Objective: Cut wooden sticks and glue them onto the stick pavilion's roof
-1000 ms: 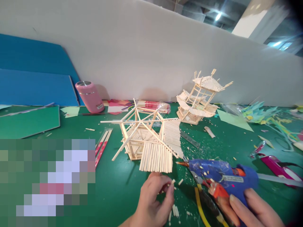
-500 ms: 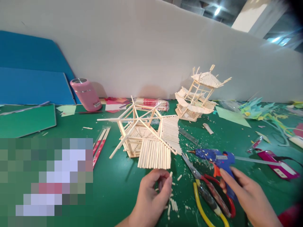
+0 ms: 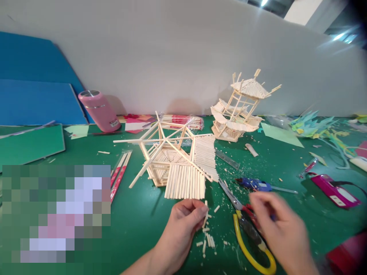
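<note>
My left hand (image 3: 182,229) is closed in a pinch on a short wooden stick (image 3: 206,206), held just below the front edge of a stick-built pavilion model (image 3: 185,181). The model has a six-armed roof frame, two of its panels covered with side-by-side sticks. My right hand (image 3: 279,225) is blurred over the handles of scissors (image 3: 233,198) and yellow-handled pliers (image 3: 242,244); its fingers are curled and smeared, and I cannot make out anything in them. Beyond that hand a blue glue gun (image 3: 255,185) lies on the table, its grip mostly hidden.
A finished-looking two-tier stick pavilion (image 3: 239,110) stands at the back right. Stick offcuts (image 3: 210,240) litter the table near my left hand. A pink flask (image 3: 100,112), packed sticks (image 3: 182,121), a ruler (image 3: 227,159) and a magenta device (image 3: 334,191) lie around.
My right hand has let go of the glue gun, which now rests on the table, and has moved left. My left hand has risen slightly, still pinching the stick.
</note>
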Motion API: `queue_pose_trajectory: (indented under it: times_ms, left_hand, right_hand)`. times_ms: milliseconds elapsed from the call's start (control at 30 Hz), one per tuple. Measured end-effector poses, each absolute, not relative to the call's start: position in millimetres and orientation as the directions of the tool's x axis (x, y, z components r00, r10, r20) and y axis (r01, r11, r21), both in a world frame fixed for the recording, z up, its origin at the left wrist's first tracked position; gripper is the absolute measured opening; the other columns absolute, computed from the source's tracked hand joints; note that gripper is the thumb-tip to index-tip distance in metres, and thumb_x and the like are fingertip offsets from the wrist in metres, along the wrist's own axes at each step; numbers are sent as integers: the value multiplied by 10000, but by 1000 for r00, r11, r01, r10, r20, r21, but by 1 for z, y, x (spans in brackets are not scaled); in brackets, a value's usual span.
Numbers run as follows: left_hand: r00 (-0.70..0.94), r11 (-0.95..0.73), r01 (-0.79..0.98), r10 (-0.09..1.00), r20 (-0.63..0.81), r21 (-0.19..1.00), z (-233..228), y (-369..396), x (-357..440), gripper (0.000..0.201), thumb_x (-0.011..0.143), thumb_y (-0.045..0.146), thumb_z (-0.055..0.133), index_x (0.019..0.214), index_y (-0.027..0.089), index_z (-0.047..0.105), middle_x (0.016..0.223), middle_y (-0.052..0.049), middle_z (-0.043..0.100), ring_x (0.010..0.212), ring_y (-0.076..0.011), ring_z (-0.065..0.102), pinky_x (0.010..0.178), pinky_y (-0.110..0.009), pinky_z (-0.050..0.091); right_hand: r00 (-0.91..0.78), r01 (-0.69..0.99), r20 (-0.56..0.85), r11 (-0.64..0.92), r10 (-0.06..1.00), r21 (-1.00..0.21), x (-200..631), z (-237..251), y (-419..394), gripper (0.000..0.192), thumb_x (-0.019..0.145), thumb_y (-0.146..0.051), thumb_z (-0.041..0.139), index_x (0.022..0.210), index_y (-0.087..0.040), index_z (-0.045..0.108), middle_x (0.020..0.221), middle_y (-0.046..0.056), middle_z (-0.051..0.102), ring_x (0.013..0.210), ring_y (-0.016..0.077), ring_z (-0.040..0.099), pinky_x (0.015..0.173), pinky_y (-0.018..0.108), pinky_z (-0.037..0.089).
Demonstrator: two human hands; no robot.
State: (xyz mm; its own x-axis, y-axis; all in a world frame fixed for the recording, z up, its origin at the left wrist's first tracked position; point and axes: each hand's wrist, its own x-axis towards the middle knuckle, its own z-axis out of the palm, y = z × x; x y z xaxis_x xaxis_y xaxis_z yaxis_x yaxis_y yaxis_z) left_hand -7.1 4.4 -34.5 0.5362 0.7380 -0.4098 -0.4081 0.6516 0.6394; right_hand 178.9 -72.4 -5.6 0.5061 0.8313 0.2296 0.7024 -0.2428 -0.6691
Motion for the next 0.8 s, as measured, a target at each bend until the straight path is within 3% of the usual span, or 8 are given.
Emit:
queue_pose_trajectory:
  times_ms: [67, 133, 333, 500, 600, 800]
  left_hand:
    - [565, 669, -428, 723, -398, 608, -33, 5, -7, 139, 663, 225, 727, 605, 127, 648, 460, 56, 480, 463, -51, 358, 494, -190, 271]
    - [587, 689, -438, 706, -396, 578, -31, 5, -7, 127, 655, 215, 735, 609, 124, 659, 472, 45, 511, 473, -52, 392, 508, -187, 296]
    - [575, 727, -456, 681, -454, 513, -22, 5, -7, 164, 580, 235, 788, 579, 125, 666, 500, 17, 576, 493, -63, 470, 526, -186, 342]
    - [554, 716, -463, 694, -460, 523, -20, 5, -6, 196, 555, 270, 803, 574, 125, 673, 479, 30, 542, 464, -48, 419, 496, -179, 313]
    - [561, 694, -452, 710, -426, 560, -20, 4, -6, 220, 549, 306, 804, 628, 131, 696, 494, 33, 541, 463, -47, 397, 491, -184, 303]
    - [460, 506, -381, 830, -316, 774, -20, 1, -9, 171, 601, 302, 772, 677, 160, 715, 603, -2, 640, 569, -91, 495, 556, -197, 372]
  right_hand:
    - [293, 569, 68, -117, 954, -814, 145, 1, -65, 166, 817, -327, 521, 700, -223, 575, 680, 17, 543, 622, 173, 505, 570, 263, 390]
    - [184, 501, 16, -80, 983, -862, 122, 1, -58, 195, 821, -321, 518, 668, -211, 569, 617, 1, 517, 574, 153, 493, 521, 244, 374]
    - [184, 381, -43, -111, 982, -918, 106, -13, -52, 278, 845, -369, 461, 657, -181, 546, 623, 18, 524, 591, 156, 501, 534, 252, 391]
    - [232, 161, -130, -170, 964, -972, 105, -14, -50, 282, 811, -403, 510, 634, -185, 533, 596, 1, 520, 576, 144, 479, 539, 247, 387]
    - [260, 102, -169, -201, 951, -974, 108, -4, -46, 281, 782, -400, 553, 601, -186, 530, 552, -26, 458, 541, 123, 413, 512, 233, 351]
    - [283, 38, -92, -107, 955, -994, 113, 17, -33, 236, 775, -329, 587, 590, -191, 538, 565, -36, 454, 559, 114, 374, 516, 227, 318]
